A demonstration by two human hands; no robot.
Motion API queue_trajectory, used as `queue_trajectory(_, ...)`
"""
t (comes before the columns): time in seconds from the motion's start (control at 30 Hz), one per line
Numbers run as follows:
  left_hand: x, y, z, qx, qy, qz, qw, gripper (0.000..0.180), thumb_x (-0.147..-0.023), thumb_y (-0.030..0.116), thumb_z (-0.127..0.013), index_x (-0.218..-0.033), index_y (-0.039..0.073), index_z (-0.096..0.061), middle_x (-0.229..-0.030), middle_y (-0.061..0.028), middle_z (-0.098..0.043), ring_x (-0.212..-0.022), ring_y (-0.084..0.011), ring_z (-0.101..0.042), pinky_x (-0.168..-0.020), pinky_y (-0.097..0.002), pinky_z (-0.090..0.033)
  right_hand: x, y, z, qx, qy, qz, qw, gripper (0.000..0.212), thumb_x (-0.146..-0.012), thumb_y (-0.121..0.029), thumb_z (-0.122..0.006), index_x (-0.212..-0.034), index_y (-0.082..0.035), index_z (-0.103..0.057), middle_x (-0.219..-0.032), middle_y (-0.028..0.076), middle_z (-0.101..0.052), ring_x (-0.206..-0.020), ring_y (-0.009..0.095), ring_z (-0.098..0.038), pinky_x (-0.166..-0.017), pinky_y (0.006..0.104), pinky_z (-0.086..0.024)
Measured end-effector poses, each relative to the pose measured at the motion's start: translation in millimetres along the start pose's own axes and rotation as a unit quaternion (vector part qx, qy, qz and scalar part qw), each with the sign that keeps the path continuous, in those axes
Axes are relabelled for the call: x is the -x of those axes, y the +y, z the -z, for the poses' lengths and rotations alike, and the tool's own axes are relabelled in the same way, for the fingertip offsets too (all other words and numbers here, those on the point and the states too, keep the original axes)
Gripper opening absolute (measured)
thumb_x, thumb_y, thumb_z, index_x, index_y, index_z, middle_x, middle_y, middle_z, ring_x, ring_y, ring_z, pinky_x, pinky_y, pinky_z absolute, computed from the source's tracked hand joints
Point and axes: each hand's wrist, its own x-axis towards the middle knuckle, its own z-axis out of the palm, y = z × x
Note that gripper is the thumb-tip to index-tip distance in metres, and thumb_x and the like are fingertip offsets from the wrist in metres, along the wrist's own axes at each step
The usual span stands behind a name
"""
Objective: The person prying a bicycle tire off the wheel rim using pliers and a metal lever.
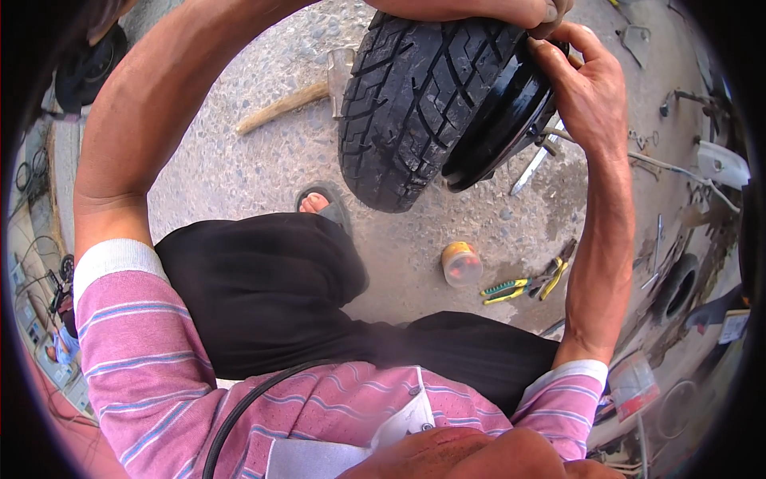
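A black treaded tyre stands upright on the ground in front of me, with a glossy black wheel rim at its right side. Across the tyre's top lies my left hand, its fingers curled down at the edge where tyre and rim meet; the frame's upper border cuts part of it off. My right hand is closed at the rim's upper right, thumb pressed against the edge and fingers bent. The two hands nearly touch. Whether something small is between the fingers cannot be seen.
A hammer lies left of the tyre. Below the rim are a flat metal bar, a small plastic tub, and yellow-green pliers. A hose runs rightward. Another tyre lies at far right.
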Motion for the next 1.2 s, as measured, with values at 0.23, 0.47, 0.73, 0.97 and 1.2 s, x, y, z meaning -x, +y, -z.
queue_trajectory(0.23,-3.5,-17.8,-7.6,0.005,0.037,-0.055,0.998,0.036,-0.089,0.030,-0.053,-0.088,0.001,-0.075,-0.094,-0.0131,-0.070,-0.088,-0.0251,-0.067,-0.082,-0.0394,-0.056,-7.0,9.0,11.1,-0.014,-0.025,0.009,1.000,0.027,-0.103,-0.023,-0.066,-0.120,-0.003,-0.072,-0.101,-0.001,-0.071,-0.095,0.005,-0.061,-0.087,0.0234,-0.049)
queue_trajectory(0.47,-1.0,-6.8,-3.7,-0.011,0.032,-0.062,0.998,0.031,-0.088,0.025,-0.056,-0.089,-0.001,-0.074,-0.096,-0.0142,-0.071,-0.092,-0.0256,-0.067,-0.087,-0.0390,-0.055,-9.2,10.5,16.1,-0.002,-0.040,0.014,0.999,0.031,-0.104,-0.025,-0.064,-0.123,-0.002,-0.071,-0.105,0.000,-0.072,-0.100,0.007,-0.063,-0.095,0.0264,-0.048)
queue_trajectory(0.73,-5.0,-9.9,-1.8,-0.037,0.029,-0.069,0.997,0.031,-0.088,0.024,-0.057,-0.090,-0.001,-0.074,-0.097,-0.0139,-0.071,-0.094,-0.0261,-0.068,-0.087,-0.0381,-0.056,-28.1,31.3,34.2,-0.189,-0.033,-0.069,0.979,0.032,-0.105,-0.034,-0.061,-0.117,-0.007,-0.074,-0.114,0.001,-0.073,-0.107,0.010,-0.062,-0.096,0.0296,-0.045)
queue_trajectory(0.97,-1.8,-5.0,0.0,-0.018,0.075,-0.101,0.992,0.024,-0.085,0.021,-0.073,-0.094,-0.001,-0.072,-0.099,-0.0153,-0.070,-0.096,-0.0274,-0.067,-0.088,-0.0393,-0.054,1.9,-21.3,34.0,-0.286,-0.032,0.028,0.957,0.027,-0.103,-0.027,-0.064,-0.112,-0.003,-0.074,-0.107,0.001,-0.073,-0.104,0.008,-0.061,-0.099,0.0281,-0.045)
queue_trajectory(1.2,-8.3,9.2,5.1,0.006,0.055,-0.015,0.998,0.035,-0.085,0.026,-0.080,-0.108,0.002,-0.073,-0.102,-0.0138,-0.068,-0.099,-0.0296,-0.065,-0.091,-0.0413,-0.052,38.9,-39.6,32.7,-0.392,-0.094,-0.042,0.914,0.027,-0.104,-0.024,-0.064,-0.122,-0.003,-0.068,-0.102,0.002,-0.069,-0.091,0.010,-0.064,-0.082,0.0255,-0.048)
